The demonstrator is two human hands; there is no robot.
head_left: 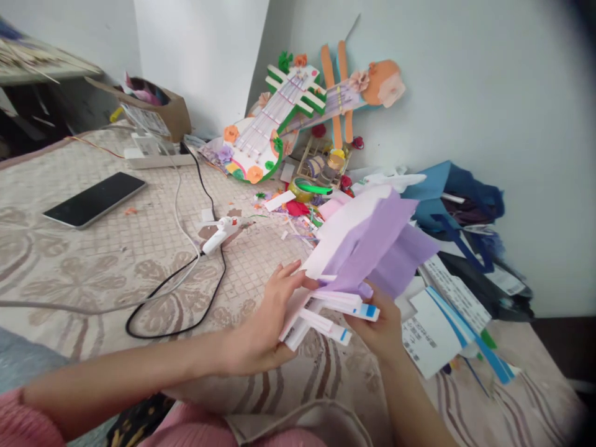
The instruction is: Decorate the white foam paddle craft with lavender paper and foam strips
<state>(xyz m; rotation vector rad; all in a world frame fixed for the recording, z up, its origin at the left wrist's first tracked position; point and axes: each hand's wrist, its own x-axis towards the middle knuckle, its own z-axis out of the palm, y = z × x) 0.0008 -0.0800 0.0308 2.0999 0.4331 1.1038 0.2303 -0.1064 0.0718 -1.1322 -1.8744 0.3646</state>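
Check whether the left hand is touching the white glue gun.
Apart. The head view shows patterned tablecloth plainly between the left hand and the white glue gun.

Pale grey wall (470, 81), floral beige tablecloth (56, 267), bluish-grey floor (23, 357), soft light

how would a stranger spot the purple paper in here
Start at the patterned tablecloth, then find the left hand and right hand over it. The purple paper spreads just beyond them, its broad purple surface unlike the white, blue-tipped strips beside it.
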